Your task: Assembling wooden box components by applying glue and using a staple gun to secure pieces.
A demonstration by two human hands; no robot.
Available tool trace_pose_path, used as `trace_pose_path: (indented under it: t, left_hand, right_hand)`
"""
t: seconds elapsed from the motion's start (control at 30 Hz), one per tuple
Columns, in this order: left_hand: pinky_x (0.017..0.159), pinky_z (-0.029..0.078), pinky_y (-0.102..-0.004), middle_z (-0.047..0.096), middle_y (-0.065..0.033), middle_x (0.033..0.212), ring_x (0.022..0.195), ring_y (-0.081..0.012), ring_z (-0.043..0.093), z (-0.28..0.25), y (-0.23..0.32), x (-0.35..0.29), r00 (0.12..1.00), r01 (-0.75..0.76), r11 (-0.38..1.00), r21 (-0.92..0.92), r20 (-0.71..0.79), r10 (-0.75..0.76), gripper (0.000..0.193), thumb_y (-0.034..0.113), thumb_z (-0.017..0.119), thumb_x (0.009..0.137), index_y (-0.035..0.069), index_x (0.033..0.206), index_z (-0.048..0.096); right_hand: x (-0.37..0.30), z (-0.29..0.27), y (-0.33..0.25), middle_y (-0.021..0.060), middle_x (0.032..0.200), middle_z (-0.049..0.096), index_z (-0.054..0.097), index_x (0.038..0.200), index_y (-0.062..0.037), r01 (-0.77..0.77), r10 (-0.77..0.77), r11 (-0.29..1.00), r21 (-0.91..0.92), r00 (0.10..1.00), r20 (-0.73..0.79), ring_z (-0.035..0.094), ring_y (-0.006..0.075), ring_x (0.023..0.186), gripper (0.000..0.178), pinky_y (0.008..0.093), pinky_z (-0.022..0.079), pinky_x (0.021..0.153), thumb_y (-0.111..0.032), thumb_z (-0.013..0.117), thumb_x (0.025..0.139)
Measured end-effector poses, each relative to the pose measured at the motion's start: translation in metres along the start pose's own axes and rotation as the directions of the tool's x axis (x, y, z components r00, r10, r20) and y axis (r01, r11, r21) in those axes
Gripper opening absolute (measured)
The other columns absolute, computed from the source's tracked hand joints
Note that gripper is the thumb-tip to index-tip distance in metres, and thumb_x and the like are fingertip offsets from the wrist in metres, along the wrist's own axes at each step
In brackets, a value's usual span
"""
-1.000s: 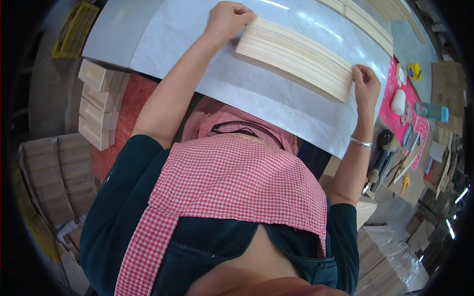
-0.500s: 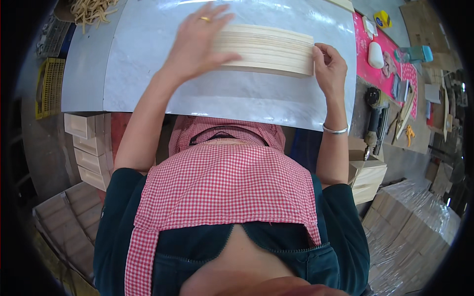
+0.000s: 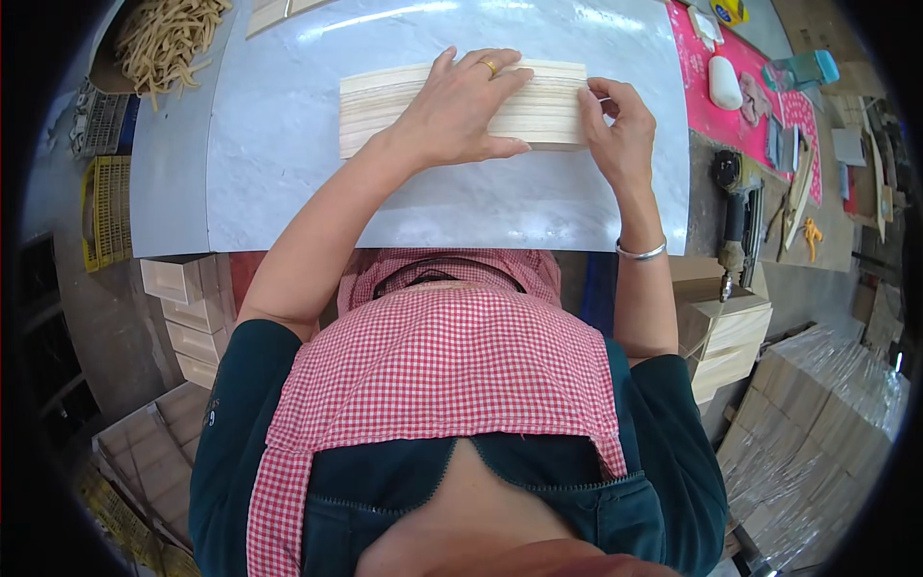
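A block of pale wooden strips, laid tightly side by side, rests lengthwise on the light marbled tabletop. My left hand spans its middle, the fingers reaching over the top to the far edge and the thumb along the near edge. It hides part of the strips. At the block's right end, my right hand has curled fingers, with thumb and forefinger tips against the end. Whether those tips pinch a strip or only press is hard to make out.
Thin wooden strips fill a box at the far left. More pale boards lie at the table's far edge. To the right, a pink cloth carries a white bottle; a power driver hangs beside the table.
My left hand has come down and rightward onto the wooden strips. My right hand stays at their right end. The view has shifted slightly, showing more of the strip box and far boards.
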State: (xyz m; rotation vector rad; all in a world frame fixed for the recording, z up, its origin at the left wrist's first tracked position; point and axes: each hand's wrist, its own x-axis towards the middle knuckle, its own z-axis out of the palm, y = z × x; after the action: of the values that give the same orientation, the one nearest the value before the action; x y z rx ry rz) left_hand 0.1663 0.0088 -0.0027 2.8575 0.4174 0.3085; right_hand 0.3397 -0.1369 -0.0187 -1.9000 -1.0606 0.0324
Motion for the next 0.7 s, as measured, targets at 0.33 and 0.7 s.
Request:
trace_pose_path:
  t: [0.33,0.7]
  left_hand:
    - [0.114,0.033,-0.049,0.057,-0.0106,0.137,0.127,-0.0297,0.05,0.011,-0.01,0.008,0.99,-0.071,0.987,-0.145,-0.129,0.052,0.079,0.04,0.085,0.062,0.01,0.131,0.058]
    - [0.102,0.038,-0.0437,0.057,-0.0082,0.122,0.113,-0.0294,0.052,0.003,-0.006,0.018,0.997,-0.049,0.97,-0.238,-0.065,0.035,0.068,0.032,0.085,0.054,0.012,0.111,0.054]
  right_hand:
    - [-0.001,0.004,0.006,0.008,0.091,0.073,0.073,0.1,0.0005,0.007,-0.005,0.998,0.063,1.0,-0.025,0.064,0.0159,0.074,0.014,0.0267,0.054,0.072,-0.007,0.07,0.089]
    - [-0.002,0.01,0.017,0.0069,0.086,0.072,0.072,0.096,-0.0001,-0.023,0.039,0.977,0.213,0.997,-0.07,0.063,0.0155,0.071,0.012,0.0269,0.053,0.069,-0.007,0.071,0.087]
